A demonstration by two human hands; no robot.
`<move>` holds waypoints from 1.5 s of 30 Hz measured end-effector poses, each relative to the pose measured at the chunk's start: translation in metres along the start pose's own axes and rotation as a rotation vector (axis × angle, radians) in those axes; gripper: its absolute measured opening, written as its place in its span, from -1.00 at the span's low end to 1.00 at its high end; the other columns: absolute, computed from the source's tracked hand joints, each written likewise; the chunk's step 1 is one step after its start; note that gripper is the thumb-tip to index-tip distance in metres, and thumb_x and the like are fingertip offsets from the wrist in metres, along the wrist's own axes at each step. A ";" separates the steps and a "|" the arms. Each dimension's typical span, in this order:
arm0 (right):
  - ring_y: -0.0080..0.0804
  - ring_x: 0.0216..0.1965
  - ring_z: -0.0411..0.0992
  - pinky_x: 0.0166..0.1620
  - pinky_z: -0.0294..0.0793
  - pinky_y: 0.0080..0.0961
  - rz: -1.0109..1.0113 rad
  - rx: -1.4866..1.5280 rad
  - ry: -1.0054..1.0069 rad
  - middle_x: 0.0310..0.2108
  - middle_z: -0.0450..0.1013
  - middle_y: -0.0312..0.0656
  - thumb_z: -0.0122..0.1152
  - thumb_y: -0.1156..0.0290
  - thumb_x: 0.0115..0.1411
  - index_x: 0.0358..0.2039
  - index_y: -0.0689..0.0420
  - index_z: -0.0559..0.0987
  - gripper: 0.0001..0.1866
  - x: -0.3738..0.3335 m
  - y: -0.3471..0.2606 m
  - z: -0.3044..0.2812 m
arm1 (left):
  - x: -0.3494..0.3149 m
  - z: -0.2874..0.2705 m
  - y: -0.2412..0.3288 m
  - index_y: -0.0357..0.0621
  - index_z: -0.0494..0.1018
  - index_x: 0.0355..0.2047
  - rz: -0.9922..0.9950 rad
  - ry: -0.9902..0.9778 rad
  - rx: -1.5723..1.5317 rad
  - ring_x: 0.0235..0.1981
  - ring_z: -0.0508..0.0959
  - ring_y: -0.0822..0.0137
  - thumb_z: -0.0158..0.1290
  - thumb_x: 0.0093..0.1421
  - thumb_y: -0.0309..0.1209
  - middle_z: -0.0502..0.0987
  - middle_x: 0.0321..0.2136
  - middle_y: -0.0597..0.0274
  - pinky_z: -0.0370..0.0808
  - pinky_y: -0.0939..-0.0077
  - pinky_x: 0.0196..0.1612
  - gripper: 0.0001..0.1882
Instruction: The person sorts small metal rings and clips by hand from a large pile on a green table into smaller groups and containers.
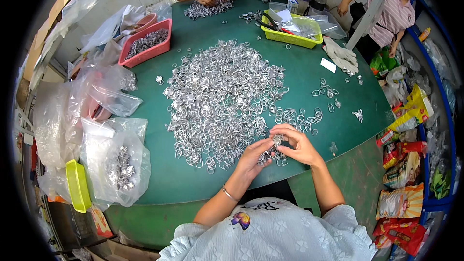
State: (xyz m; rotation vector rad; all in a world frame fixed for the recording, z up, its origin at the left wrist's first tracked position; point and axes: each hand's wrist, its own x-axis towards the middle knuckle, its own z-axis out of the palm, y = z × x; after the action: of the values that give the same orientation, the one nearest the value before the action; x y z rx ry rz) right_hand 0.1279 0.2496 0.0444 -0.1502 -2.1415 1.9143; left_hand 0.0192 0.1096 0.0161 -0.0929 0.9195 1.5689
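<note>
Just past the table's near edge, my two hands meet over the front of a large heap of small silvery metal rings (217, 87). My right hand (300, 147) is closed, thumb and fingertips pinching a silvery metal ring (277, 140). Beside it, my left hand (253, 158) is closed too, its fingertips against the pieces between the hands; several more rings show by its palm, and I cannot tell exactly how many it holds. Loose rings (302, 120) lie just beyond my right hand. A bracelet circles my left wrist.
On the green table (338, 125) stand a pink bin (166, 43) of rings and a yellow-green tray (290, 38) with pliers. A glove (340, 54) lies at right, a plastic bag (116, 164) with metal pieces at left. Co-workers stand or sit at the far side.
</note>
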 end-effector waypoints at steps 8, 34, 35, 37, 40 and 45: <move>-0.64 -0.27 0.37 -0.27 0.34 -0.72 -0.004 0.181 0.176 -0.17 0.38 -0.25 0.10 0.59 0.14 -0.18 0.27 0.49 -0.79 0.008 0.010 0.006 | 0.001 -0.004 0.005 -0.15 0.48 -0.20 0.049 0.076 0.124 -0.48 0.51 0.51 0.10 0.16 -0.38 0.53 -0.41 0.35 0.44 0.65 -0.54 -0.80; -0.55 -0.38 0.39 -0.27 0.32 -0.61 0.186 -0.259 0.224 -0.44 0.46 -0.28 0.12 0.49 0.16 -0.28 0.24 0.55 -0.86 0.002 -0.010 0.026 | -0.007 -0.014 -0.001 -0.13 0.45 -0.19 0.138 0.035 -0.008 -0.41 0.51 0.52 0.05 0.21 -0.33 0.51 -0.35 0.36 0.49 0.64 -0.48 -0.79; -0.57 -0.47 0.41 -0.34 0.37 -0.62 0.115 -0.284 0.243 -0.46 0.49 -0.25 0.16 0.51 0.13 -0.22 0.25 0.54 -0.81 0.001 -0.001 0.026 | -0.006 -0.014 -0.002 -0.13 0.45 -0.18 0.141 0.013 -0.055 -0.41 0.52 0.49 0.04 0.21 -0.32 0.52 -0.36 0.34 0.50 0.62 -0.48 -0.79; -0.62 -0.45 0.41 -0.35 0.37 -0.64 0.200 0.119 0.289 -0.45 0.49 -0.25 0.17 0.51 0.13 -0.21 0.24 0.53 -0.80 0.001 0.008 0.030 | -0.005 -0.016 -0.002 -0.14 0.44 -0.18 0.152 -0.031 -0.150 -0.41 0.54 0.44 0.02 0.22 -0.31 0.53 -0.36 0.29 0.52 0.59 -0.48 -0.78; -0.67 -0.44 0.40 -0.36 0.36 -0.69 0.242 0.309 0.313 -0.45 0.49 -0.27 0.16 0.51 0.14 -0.19 0.22 0.52 -0.79 0.004 0.010 0.037 | -0.011 -0.013 0.002 -0.11 0.43 -0.14 0.103 -0.035 -0.221 -0.36 0.54 0.42 0.03 0.22 -0.28 0.52 -0.33 0.30 0.53 0.54 -0.41 -0.74; -0.68 -0.42 0.38 -0.35 0.33 -0.73 0.146 -0.034 0.348 -0.48 0.45 -0.33 0.12 0.54 0.15 -0.25 0.21 0.51 -0.86 0.006 -0.001 0.057 | -0.021 -0.022 -0.001 -0.08 0.42 -0.13 0.148 -0.098 -0.128 -0.34 0.53 0.42 0.07 0.19 -0.32 0.51 -0.30 0.31 0.54 0.52 -0.31 -0.74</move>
State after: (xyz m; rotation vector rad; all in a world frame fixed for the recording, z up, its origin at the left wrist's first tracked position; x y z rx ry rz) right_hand 0.1068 0.1964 0.0413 -0.6140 -1.9731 1.7702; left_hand 0.0159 0.0798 0.0120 -0.0385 0.7633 1.7533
